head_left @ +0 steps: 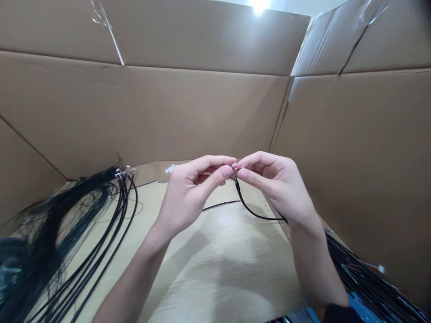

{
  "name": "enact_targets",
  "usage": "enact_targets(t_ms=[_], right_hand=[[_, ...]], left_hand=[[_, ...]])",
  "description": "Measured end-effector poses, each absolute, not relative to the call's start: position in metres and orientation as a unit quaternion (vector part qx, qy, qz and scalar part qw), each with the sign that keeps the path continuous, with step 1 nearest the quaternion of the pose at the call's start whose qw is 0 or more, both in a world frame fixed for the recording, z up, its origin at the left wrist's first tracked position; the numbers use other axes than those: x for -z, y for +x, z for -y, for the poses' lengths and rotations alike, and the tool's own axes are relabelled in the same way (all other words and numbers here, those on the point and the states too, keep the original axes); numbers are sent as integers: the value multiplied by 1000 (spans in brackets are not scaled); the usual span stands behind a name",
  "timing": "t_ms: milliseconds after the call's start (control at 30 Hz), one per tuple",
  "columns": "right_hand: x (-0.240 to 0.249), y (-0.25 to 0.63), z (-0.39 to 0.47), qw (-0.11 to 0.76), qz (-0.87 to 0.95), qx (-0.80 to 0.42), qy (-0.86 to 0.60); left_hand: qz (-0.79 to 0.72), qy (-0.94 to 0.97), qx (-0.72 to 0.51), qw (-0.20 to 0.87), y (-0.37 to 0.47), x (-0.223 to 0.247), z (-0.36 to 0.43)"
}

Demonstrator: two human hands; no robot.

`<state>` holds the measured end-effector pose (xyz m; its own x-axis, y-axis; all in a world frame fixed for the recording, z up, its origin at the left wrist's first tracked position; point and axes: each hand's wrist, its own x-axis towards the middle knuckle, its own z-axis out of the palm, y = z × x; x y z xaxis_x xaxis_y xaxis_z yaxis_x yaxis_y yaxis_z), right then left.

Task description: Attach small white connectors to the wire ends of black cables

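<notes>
My left hand (193, 190) and my right hand (276, 184) meet above the wooden table (218, 264), fingertips pinched together on the end of a thin black cord (251, 211). A small metal fitting (233, 169) shows between the fingertips. The cord hangs from there, curves down to the right and passes behind my right wrist. Which hand grips the fitting itself I cannot tell.
A bundle of black cords with small metal ends (101, 224) lies on the table at the left. More black cords (363, 278) lie at the lower right. Cardboard walls (202, 112) enclose the table on the back, left and right.
</notes>
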<state>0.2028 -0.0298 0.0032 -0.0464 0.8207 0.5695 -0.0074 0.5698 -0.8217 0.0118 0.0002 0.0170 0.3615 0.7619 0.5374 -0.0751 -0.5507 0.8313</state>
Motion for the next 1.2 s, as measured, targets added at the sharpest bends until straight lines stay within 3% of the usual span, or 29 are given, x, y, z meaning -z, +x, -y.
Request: enact_targets(t_ms=[233,500,667,800,1033,1200], right_hand=[[-6,202,29,628,620,-338,-328],[-6,205,25,635,611,-323,-345],[-3,199,24,680,610,-200,-354],[-4,195,28,644,666,-78,-369],[-1,191,30,646,665,-79,-367],[3,189,25,644,699,36,-310]], left_hand=[[-225,644,-517,518,11,-17,-3],[-228,627,-535,519,15,-17,-4],[-222,631,-546,504,17,-15,-3],[-232,632,-548,497,16,-15,-2],[-236,629,-552,494,16,-14,-5],[-249,620,-558,493,15,-16,-3]])
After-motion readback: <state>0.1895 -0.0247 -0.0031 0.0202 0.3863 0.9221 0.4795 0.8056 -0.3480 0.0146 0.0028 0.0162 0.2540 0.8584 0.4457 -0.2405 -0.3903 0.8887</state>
